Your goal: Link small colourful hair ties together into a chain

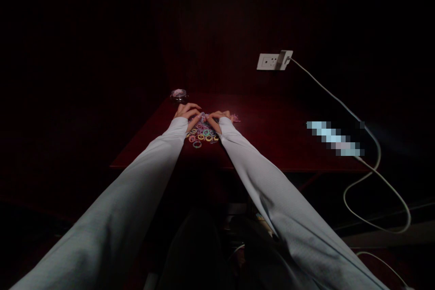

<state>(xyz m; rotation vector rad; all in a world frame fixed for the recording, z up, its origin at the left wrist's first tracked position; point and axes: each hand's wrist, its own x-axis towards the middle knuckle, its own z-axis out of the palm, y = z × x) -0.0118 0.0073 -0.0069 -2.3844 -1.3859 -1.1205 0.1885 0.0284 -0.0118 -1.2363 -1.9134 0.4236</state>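
Both of my arms, in pale long sleeves, reach forward over a dark red table (272, 140). My left hand (187, 112) and my right hand (218, 118) meet above a heap of small coloured rings (201, 135). The fingers of both hands are curled and pinched together around a small pale piece (203, 117) held between them. It is too small to name for certain. Most rings lie loose on the table just under and in front of my wrists.
A small round glass jar (178, 95) stands at the table's far left. A few pink bits (235, 119) lie right of my right hand. A wall socket (273, 60) holds a plug with a white cable (370, 172) looping down right. The room is dark.
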